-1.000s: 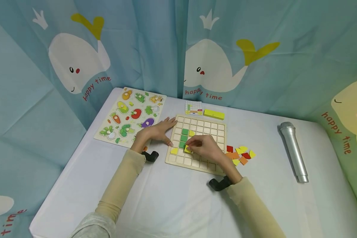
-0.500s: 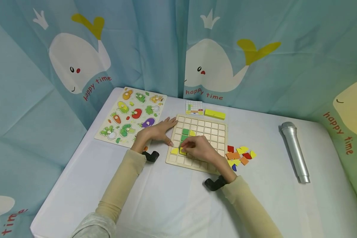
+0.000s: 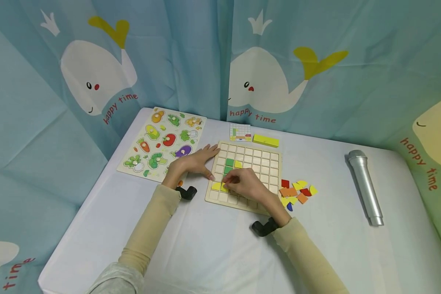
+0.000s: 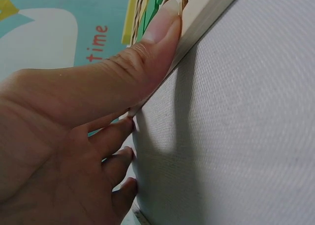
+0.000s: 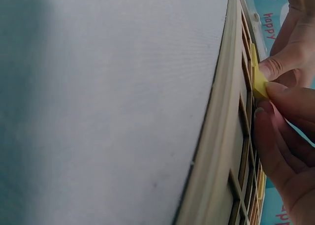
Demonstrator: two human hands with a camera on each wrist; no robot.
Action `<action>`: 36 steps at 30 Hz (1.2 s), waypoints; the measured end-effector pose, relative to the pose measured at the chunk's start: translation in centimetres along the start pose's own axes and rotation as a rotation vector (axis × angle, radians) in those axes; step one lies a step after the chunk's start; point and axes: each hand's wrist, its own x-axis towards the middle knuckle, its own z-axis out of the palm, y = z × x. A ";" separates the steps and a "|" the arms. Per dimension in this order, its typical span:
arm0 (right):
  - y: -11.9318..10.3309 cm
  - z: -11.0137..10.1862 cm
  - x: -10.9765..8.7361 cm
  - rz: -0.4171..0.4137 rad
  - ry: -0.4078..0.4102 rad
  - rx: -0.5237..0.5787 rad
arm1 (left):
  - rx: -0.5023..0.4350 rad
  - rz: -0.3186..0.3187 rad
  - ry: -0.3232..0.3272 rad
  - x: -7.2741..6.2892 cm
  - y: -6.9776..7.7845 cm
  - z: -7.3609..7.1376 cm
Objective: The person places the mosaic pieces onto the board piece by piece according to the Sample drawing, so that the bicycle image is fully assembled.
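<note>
The wooden grid board (image 3: 265, 162) lies on the white-covered table. My left hand (image 3: 196, 160) spreads along its left edge; in the left wrist view the thumb (image 4: 155, 35) rests at the rim and the other fingers reach down beside it. With thumb and fingertips my right hand (image 3: 245, 183) pinches a yellow tile (image 5: 258, 80) at the lower left cells. Beside it sits another yellow tile (image 3: 215, 185). Green tiles (image 3: 229, 162) form a column above, the lowest partly hidden by my right hand. A yellow curved-edge tile (image 3: 238, 164) adjoins the top green one.
Loose red, orange, yellow and blue tiles (image 3: 301, 199) lie right of the board. Behind it are a pattern card (image 3: 240, 132) and a yellow box (image 3: 266, 141). A vegetable puzzle board (image 3: 161, 153) lies left, a silver microphone (image 3: 365, 188) far right.
My right hand has moved slightly left with the yellow tile, bringing it down beside the other yellow one. A blue tile on the right has come into view. My left hand stays put.
</note>
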 end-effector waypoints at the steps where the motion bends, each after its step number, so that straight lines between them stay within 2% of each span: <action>1: 0.0 0.0 0.0 -0.001 0.002 -0.008 | 0.000 0.000 -0.001 0.0 0.0 0.0; 7: -0.3 -0.1 0.0 -0.012 0.004 -0.035 | 0.002 -0.001 -0.006 0.0 0.1 -0.1; 19: -0.5 -0.7 -0.6 -0.015 0.008 -0.019 | -0.001 -0.002 -0.010 0.0 0.2 -0.3; 26: 0.3 -1.7 -2.3 0.026 0.044 -0.002 | -0.009 0.001 -0.012 0.0 0.2 -0.2; 36: 1.8 -3.3 -5.2 0.061 0.139 -0.020 | -0.023 -0.004 -0.012 0.2 0.1 -0.1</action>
